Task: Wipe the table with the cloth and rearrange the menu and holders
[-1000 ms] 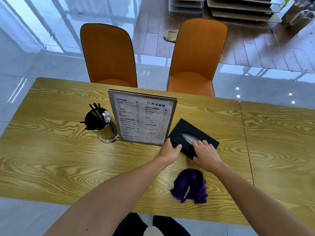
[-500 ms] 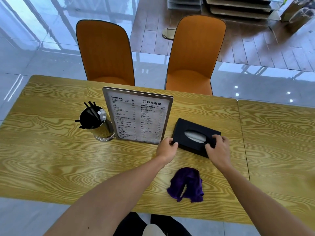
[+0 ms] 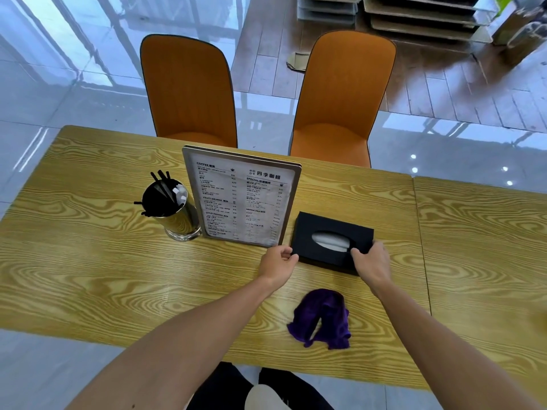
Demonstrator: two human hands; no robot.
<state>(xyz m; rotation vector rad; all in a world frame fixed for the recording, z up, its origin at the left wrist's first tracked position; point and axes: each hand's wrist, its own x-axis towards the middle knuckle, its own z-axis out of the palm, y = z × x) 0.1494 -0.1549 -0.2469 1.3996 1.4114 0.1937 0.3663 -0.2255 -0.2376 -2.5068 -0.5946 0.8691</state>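
Note:
A black tissue box lies flat on the wooden table, just right of the upright menu stand. My left hand grips the box's near-left corner and my right hand grips its near-right corner. A shiny metal holder with black straws stands left of the menu, touching its edge. A crumpled purple cloth rests on the table near the front edge, between my forearms, held by neither hand.
Two orange chairs stand pushed in at the table's far side. A second table abuts on the right. Stacked boards lie on the floor far back.
The tissue box has been turned from a diagonal to lie roughly square beside the menu. My right hand slid from its near edge to its right corner; my left hand stayed at the left corner.

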